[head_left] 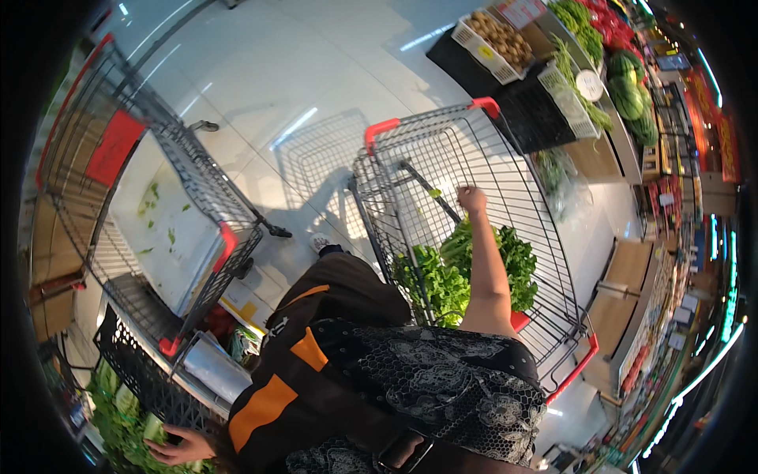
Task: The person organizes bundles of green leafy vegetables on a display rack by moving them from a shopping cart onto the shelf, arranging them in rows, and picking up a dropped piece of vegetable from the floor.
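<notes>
My left hand, at the lower left, has its fingers around the pale cut end of a leafy green vegetable, over a heap of leafy greens beside a black plastic crate. My right arm reaches over a wire shopping cart; my right hand is curled closed above its basket, with nothing visible in it. Under that forearm, the cart holds light green curly lettuce and darker leafy greens. A small green leaf piece shows just left of the right hand.
A second wire cart stands at the left, by a white container with leaf scraps. The black perforated crate lies below it. At the upper right are a basket of brown produce, green stalks in a white basket and watermelons.
</notes>
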The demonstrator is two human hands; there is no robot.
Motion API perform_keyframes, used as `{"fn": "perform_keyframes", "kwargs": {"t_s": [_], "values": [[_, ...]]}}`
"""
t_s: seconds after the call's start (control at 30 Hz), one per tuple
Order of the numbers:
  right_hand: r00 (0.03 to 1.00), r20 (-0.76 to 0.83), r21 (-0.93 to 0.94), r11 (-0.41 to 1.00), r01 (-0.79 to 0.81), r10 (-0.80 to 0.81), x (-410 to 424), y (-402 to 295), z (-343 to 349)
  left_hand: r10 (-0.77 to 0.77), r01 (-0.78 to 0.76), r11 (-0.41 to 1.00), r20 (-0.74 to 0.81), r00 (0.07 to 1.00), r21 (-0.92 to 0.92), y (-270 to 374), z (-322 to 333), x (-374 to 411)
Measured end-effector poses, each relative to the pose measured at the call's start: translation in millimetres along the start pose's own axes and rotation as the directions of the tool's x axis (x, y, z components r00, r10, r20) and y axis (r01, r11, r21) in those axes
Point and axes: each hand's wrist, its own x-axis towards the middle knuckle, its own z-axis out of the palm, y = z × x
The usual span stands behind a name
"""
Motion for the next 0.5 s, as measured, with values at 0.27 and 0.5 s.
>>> {"fn": "perform_keyframes", "kwargs": {"t_s": [0.27,0.5], "values": [[0.503,0.789,-0.296,0.936,-0.192,0.353,-25.3,91.6,176.6,0.339,-0.21,0.836,0.177,0.924,-0.508,140.2,23.1,79.5],[0.072,0.911,-0.411,0.903,0.125,0.405,-75.5,17.2,199.8,0.594,-0.187,0.594,0.27,0.758,-0.783,205.1,28.6,89.3]]}}
